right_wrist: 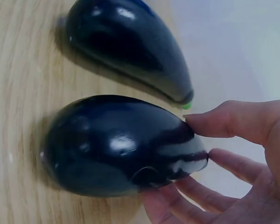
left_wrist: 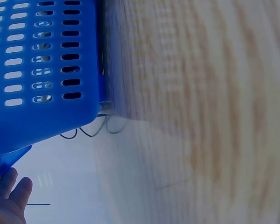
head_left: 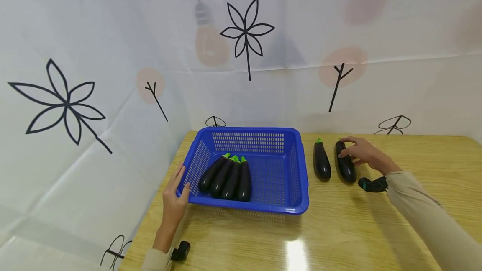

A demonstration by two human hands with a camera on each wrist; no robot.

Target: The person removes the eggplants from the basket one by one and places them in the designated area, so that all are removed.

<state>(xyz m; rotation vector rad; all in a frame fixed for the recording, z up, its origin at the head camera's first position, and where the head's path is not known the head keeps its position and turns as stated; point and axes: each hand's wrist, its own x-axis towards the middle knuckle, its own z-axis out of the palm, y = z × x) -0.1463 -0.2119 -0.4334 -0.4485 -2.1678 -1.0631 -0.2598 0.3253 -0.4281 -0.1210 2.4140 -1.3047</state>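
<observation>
The gripped eggplant (head_left: pixel 347 170) lies on the table (head_left: pixel 339 237), right of the blue basket (head_left: pixel 244 206); the right hand (head_left: pixel 364 154) pinches its narrow end between thumb and fingers. Risk noted: glossy skin and a hold well away from the heavy end could let it swing or slip if raised quickly. The neighbouring eggplant (head_left: pixel 321 161) lies just beside it, not touching; a low sideways move could knock it and set it rolling. The left hand (head_left: pixel 175 198) holds the basket rim at the near left corner, thumb over the edge; how firmly cannot be told. An uneven pull there could tilt the basket and shift the four eggplants (head_left: pixel 232 179) bunched inside.
</observation>
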